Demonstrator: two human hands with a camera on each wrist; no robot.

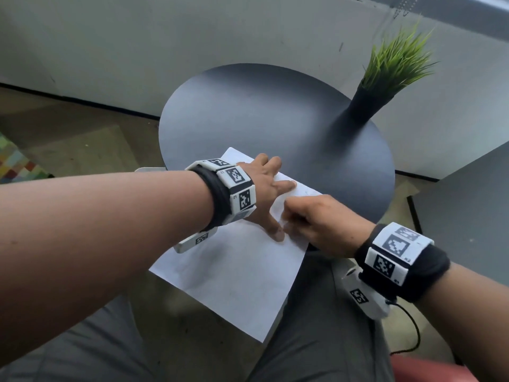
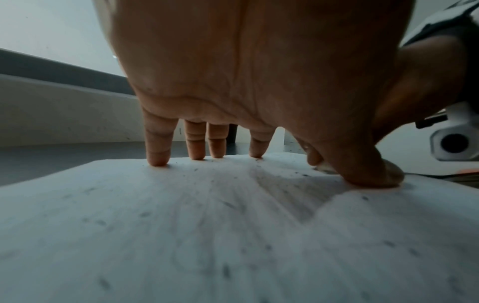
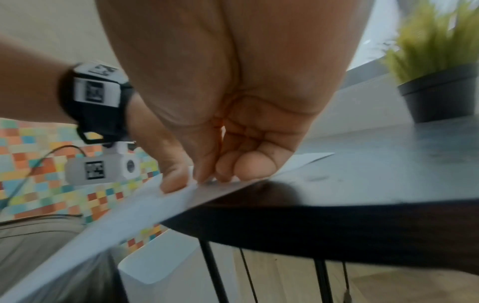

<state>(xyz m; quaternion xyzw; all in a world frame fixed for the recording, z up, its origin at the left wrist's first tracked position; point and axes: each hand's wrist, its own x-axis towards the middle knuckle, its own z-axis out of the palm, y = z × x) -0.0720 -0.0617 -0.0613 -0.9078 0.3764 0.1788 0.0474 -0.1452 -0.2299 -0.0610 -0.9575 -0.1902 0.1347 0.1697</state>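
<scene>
A white paper sheet [image 1: 234,271] with faint grey marks lies half on a round black table [image 1: 261,119], its near half hanging over the edge above my lap. My left hand [image 1: 264,194] is spread flat on the sheet, straight fingertips [image 2: 158,160] and thumb pressing it down. My right hand [image 1: 311,219] is just to the right of the left thumb, fingers curled. In the right wrist view its thumb and fingertips [image 3: 176,182] pinch the paper [image 3: 116,221] at the table's rim. Anything small inside that hand is hidden.
A black pot [image 1: 366,106] of green grass-like leaves [image 1: 396,64] stands at the table's far right. A grey wall runs behind. A white bin [image 3: 160,266] stands under the table beside thin black legs. A colourful checked rug [image 1: 16,164] lies at the left.
</scene>
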